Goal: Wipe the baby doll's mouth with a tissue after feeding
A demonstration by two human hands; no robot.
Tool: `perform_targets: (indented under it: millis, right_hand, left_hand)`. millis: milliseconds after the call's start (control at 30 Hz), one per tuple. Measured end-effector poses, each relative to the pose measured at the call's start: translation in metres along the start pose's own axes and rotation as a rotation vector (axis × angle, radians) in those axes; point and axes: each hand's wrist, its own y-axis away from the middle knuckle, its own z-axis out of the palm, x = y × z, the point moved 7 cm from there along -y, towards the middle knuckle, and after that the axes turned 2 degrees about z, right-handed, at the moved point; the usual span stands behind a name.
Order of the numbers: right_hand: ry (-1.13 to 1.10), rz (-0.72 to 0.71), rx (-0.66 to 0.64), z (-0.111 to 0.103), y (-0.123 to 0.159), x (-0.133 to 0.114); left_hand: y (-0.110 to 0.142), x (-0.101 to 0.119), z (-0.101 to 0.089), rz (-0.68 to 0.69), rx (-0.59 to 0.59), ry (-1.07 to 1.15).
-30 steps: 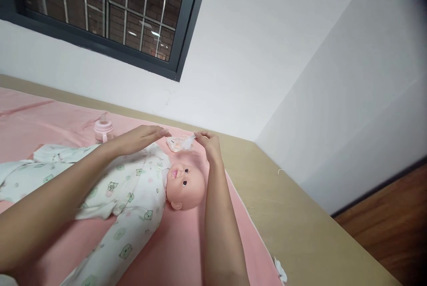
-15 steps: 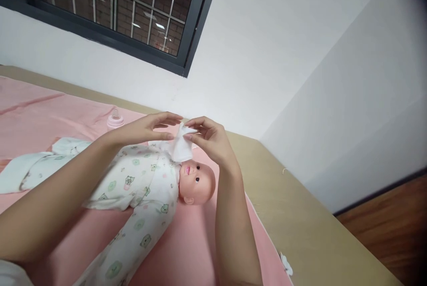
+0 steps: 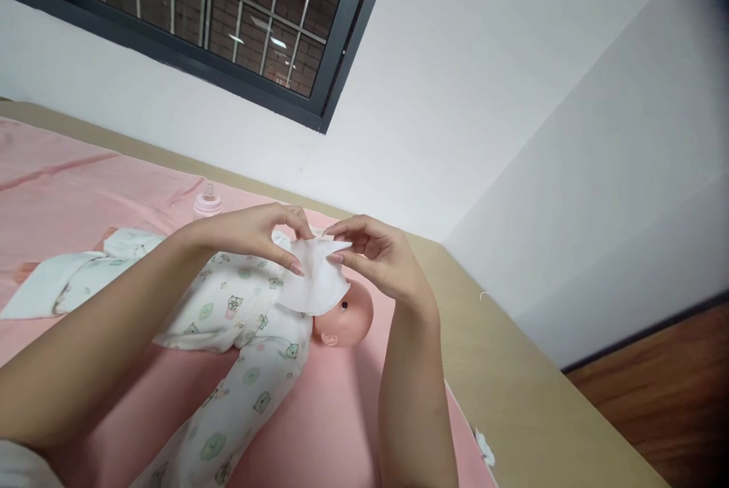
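A baby doll (image 3: 347, 317) in a white romper with green bear prints (image 3: 239, 321) lies on its back on a pink sheet (image 3: 319, 420). Above its face I hold a small white cloth (image 3: 314, 283) with both hands. My left hand (image 3: 254, 234) pinches the cloth's upper left edge. My right hand (image 3: 376, 256) pinches its upper right edge. The cloth hangs down and hides most of the doll's face.
A pink baby bottle (image 3: 206, 203) stands on the sheet behind the doll. The tan bed base (image 3: 512, 397) runs along the right, with a white scrap (image 3: 484, 448) at the sheet's edge. White walls and a barred window (image 3: 216, 10) lie beyond. Wooden floor (image 3: 672, 412) shows at right.
My hands picked the white cloth up from beside the doll's head, lifted it and spread it open over the doll's face. The view has shifted slightly.
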Motion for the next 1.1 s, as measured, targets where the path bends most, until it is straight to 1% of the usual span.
perform_targets:
  millis: [133, 300, 433, 567, 667, 767, 833, 933, 1033, 1100]
  right_hand:
    - [0.025, 0.006, 0.051, -0.004, 0.001, 0.000]
    - [0.048, 0.022, 0.124, -0.009, 0.001, 0.001]
    - [0.036, 0.023, 0.173, -0.013, 0.000, 0.001]
    - [0.054, 0.041, 0.221, -0.018, -0.001, 0.005]
    - [0.063, 0.073, 0.213, -0.017, -0.002, 0.010]
    - [0.061, 0.107, 0.189, -0.011, -0.004, 0.014]
    - [0.047, 0.115, 0.177, -0.009, -0.005, 0.016]
    - [0.021, 0.112, 0.178, -0.012, -0.006, 0.019]
    - [-0.007, 0.125, 0.218, -0.026, -0.007, 0.032]
    - [-0.048, 0.155, 0.261, -0.040, -0.008, 0.051]
  left_hand:
    - [-0.001, 0.005, 0.002, 0.034, 0.005, 0.052]
    - [-0.001, 0.008, 0.003, 0.037, 0.012, 0.131]
    - [0.001, 0.013, -0.001, 0.056, 0.027, 0.174]
    - [0.004, 0.016, -0.010, 0.069, 0.141, 0.149]
    - [0.005, 0.024, -0.014, 0.138, 0.238, 0.116]
    - [0.006, 0.034, -0.013, 0.202, 0.281, 0.128]
    - [0.007, 0.036, -0.013, 0.186, 0.300, 0.159]
    - [0.010, 0.035, -0.015, 0.113, 0.338, 0.200]
    - [0.011, 0.034, -0.013, 0.057, 0.328, 0.220]
    - [0.008, 0.032, -0.006, 0.030, 0.270, 0.218]
